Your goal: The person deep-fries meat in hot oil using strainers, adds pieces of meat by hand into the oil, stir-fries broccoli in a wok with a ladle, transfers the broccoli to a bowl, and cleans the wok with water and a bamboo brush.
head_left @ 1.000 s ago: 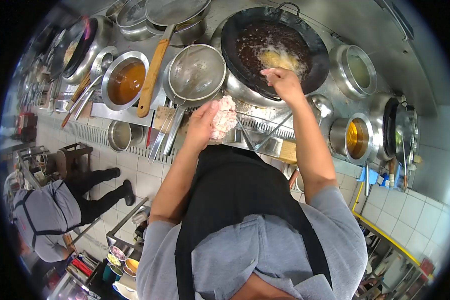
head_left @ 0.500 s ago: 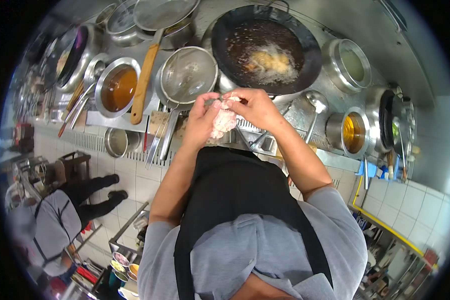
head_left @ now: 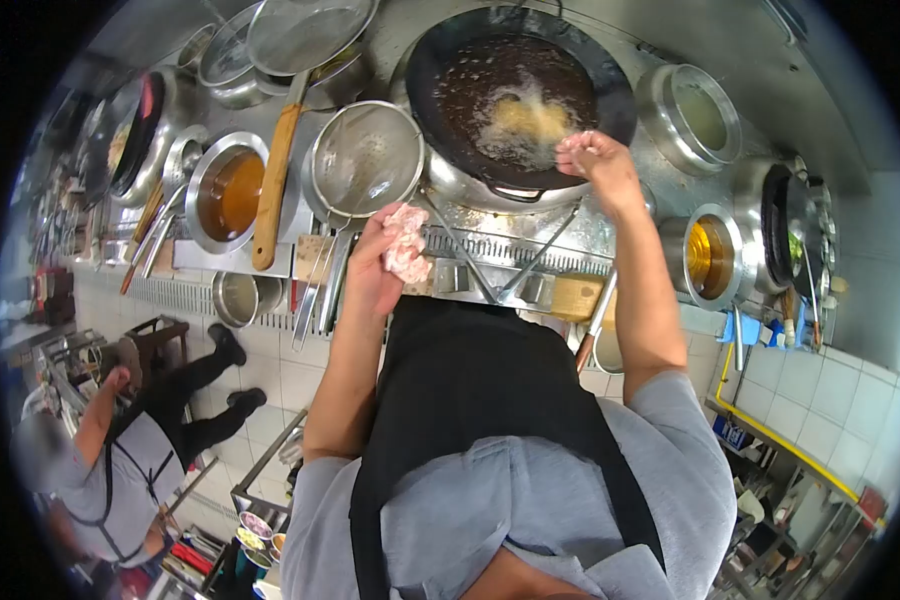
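Observation:
My left hand (head_left: 370, 265) is closed around a pale pink, floury clump of what looks like raw meat (head_left: 406, 245), just below the round strainer (head_left: 367, 160). My right hand (head_left: 600, 165) is over the near right rim of a black wok (head_left: 438, 140), its fingers bunched together. Whether anything is pinched in them is too small to tell. Inside the wok, dark oil (head_left: 475, 85) bubbles hard around a golden frying mass (head_left: 530, 118), just left of my right fingertips.
Left of the strainer stand a pot of brown liquid (head_left: 232, 195) and a wooden-handled sieve (head_left: 282, 175). To the right are a steel pot (head_left: 692, 118) and a pot of yellow oil (head_left: 708, 258). Another person (head_left: 135, 450) is at the lower left.
My hands have parted. The right one moved right and forward to the wok, while the left kept the pale clump and shifted slightly left. The other person's arm now reaches out.

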The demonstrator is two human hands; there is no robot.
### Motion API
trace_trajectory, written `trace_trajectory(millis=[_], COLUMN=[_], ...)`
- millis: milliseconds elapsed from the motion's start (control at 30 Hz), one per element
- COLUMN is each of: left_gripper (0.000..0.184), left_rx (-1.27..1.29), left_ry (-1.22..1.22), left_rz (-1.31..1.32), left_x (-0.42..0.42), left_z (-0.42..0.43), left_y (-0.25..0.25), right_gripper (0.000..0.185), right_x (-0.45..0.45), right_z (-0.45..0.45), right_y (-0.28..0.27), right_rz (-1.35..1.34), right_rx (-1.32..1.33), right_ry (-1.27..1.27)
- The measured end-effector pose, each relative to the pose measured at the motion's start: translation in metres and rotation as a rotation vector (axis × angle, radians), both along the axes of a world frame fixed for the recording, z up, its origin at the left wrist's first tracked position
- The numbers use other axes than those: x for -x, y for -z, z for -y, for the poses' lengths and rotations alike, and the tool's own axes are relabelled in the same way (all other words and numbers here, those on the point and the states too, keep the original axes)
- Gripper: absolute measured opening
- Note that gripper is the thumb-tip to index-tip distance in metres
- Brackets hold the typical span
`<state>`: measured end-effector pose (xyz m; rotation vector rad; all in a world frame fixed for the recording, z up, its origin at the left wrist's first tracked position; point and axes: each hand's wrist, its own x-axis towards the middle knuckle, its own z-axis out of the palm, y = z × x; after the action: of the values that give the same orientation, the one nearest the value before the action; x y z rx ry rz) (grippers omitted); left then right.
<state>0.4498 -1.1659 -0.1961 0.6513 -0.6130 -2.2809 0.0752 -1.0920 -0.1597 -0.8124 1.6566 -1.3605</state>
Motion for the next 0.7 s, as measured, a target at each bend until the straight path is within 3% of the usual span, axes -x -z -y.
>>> trace_trajectory(millis=[33,133,267,367,400,600,667,700], left_gripper=[0.052,0.057,0.049,0.035,0.032,0.026,0.024,0.023], left_rx=[0.017,0.018,0.030,0.005,0.014,0.026,0.027,0.028], left_ry=[-0.011,-0.022,0.011,-0.004,0.003,-0.007,-0.021,-0.023], left_rz=[0.003,0.028,0.054,0.042,0.039,0.086,0.099,0.104], left_x=[0.001,0.006,0.007,0.008,0.008,0.014,0.017,0.019], left_z=[-0.002,-0.006,-0.004,-0.005,-0.005,-0.005,-0.005,-0.005], left_y=[-0.004,-0.024,-0.022,-0.024,-0.023,-0.024,-0.023,-0.024], right_gripper=[0.015,0.022,0.024,0.022,0.024,0.035,0.038,0.036], right_x=[0.008,0.018,0.072,0.088,0.085,0.067,0.007,-0.031], right_z=[0.006,0.024,0.040,0.043,0.044,0.034,0.026,0.020], right_y=[0.006,0.006,0.064,0.054,0.042,0.019,-0.022,-0.037], right_rz=[-0.098,-0.885,-1.238,-1.232,-1.112,-1.215,-1.099,-0.729], right_rx=[-0.048,-0.302,-0.316,-0.466,-0.552,-0.365,-0.145,-0.092], right_ry=[-0.034,-0.113,-0.198,-0.280,-0.233,-0.049,0.033,0.010])
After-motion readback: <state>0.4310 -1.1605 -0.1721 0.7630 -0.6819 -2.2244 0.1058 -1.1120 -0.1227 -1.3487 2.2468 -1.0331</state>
